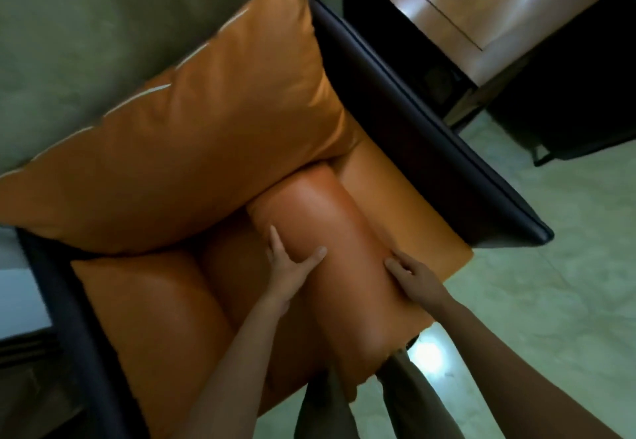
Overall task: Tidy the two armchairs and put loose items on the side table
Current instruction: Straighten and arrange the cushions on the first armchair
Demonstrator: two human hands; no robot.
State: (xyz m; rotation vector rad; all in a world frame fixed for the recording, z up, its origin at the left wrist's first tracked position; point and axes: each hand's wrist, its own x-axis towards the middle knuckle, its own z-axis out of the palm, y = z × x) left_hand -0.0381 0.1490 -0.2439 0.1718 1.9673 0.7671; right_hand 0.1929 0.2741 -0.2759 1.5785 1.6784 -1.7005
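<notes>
1. Stands over one orange armchair (406, 122) with a dark frame; looks straight down onto its seat cushion (144, 308).
2. Grips a roll-shaped bolster (330, 232) with the left hand (289, 263): thumb laid across the top, fingers wrapped down the far flank.
3. Clasps the bolster's other flank with the right hand (416, 278), fingers tucked in between roll and seat; a narrow, closed hold on both sides.
4. Has the bolster lengthwise on the seat, one end pushed under the lower edge of the big back cushion (192, 149), the other end overhanging the seat's front edge.
5. Reads as the cushion-straightening step on this chair, most likely repositioning the bolster.
6. Calls next for a two-handed lift and turn, probably to lay the roll crosswise against the back cushion without dragging that cushion askew.
7. Shows no loose items on the visible part of the seat; cannot tell what lies under the cushions.
8. Places the wooden side table (499, 8) just beyond the dark armrest, upper right of view; second armchair not in view.
</notes>
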